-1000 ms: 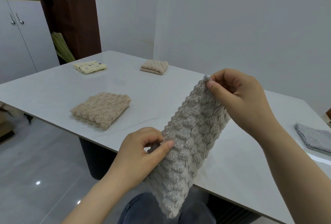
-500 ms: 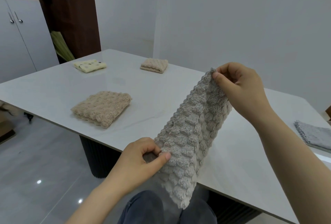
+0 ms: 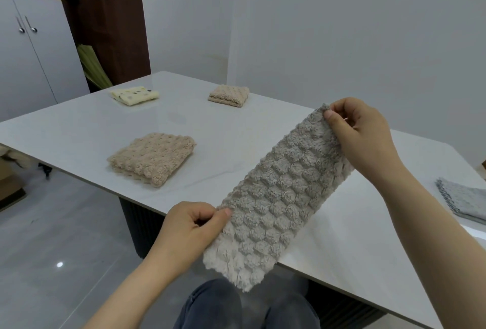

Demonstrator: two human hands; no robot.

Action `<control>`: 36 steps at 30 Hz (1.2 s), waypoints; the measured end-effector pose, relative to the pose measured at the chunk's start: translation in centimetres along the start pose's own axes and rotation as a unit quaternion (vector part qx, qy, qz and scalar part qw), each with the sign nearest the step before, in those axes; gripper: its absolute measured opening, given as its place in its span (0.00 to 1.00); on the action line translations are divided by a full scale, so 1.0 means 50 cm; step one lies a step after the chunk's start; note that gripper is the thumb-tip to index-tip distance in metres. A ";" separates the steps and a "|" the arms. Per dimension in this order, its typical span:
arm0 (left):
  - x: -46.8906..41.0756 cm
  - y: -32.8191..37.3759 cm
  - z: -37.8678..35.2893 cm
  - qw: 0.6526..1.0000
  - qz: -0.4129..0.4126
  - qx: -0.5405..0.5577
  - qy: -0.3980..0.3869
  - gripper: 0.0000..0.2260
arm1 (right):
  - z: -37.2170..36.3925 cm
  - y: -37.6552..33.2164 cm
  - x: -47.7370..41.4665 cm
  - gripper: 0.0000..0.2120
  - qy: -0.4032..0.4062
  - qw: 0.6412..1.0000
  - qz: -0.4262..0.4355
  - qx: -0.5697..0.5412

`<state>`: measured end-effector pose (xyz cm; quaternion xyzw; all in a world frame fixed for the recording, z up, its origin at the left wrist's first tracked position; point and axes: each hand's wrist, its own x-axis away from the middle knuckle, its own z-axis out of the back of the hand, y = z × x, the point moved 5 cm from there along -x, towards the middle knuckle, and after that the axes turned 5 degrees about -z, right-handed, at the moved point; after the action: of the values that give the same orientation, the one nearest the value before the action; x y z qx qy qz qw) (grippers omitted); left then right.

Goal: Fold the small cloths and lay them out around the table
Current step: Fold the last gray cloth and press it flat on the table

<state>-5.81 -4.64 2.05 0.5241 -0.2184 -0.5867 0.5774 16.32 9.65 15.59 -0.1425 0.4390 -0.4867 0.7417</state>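
A grey-beige bobbled cloth [image 3: 276,197], folded into a long strip, is stretched in the air over the near edge of the white table [image 3: 210,144]. My left hand [image 3: 192,231] pinches its near left edge. My right hand [image 3: 365,139] pinches its far top corner. The strip's lower end hangs past the table edge above my knees. A folded beige bobbled cloth [image 3: 152,160] lies near the table's front left. A second folded beige cloth [image 3: 229,95] and a folded pale yellow spotted cloth [image 3: 134,94] lie at the far end.
A grey cloth [image 3: 462,200] lies at the table's right edge. White cupboards [image 3: 26,52] and a dark wooden panel [image 3: 105,18] stand at the back left. A white wall runs behind the table. Grey floor tiles lie to the left.
The strip has tilted flatter and lower over the table edge. My left hand has shifted right and down along it; my right hand has lowered slightly.
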 end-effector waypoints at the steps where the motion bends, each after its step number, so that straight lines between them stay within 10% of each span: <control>1: 0.000 -0.001 0.003 1.000 0.011 0.010 0.002 0.26 | 0.000 0.002 0.000 0.05 0.001 1.000 0.001 0.002; 19: -0.021 -0.057 0.089 0.977 0.088 0.140 0.135 0.18 | 0.007 0.060 0.036 0.04 0.025 0.998 -0.050 0.003; 26: -0.031 -0.055 0.076 0.991 0.101 0.085 0.000 0.03 | 0.008 0.125 0.085 0.05 0.027 0.993 -0.116 -0.010; 36: -0.050 -0.062 0.061 0.981 0.069 0.002 0.183 0.15 | 0.000 0.162 0.154 0.06 0.010 0.981 -0.173 -0.091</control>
<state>-10.36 -2.69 1.37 0.6071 -0.1459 -0.4394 0.6459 22.25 7.08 6.47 -0.2787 0.4571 -0.5673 0.6257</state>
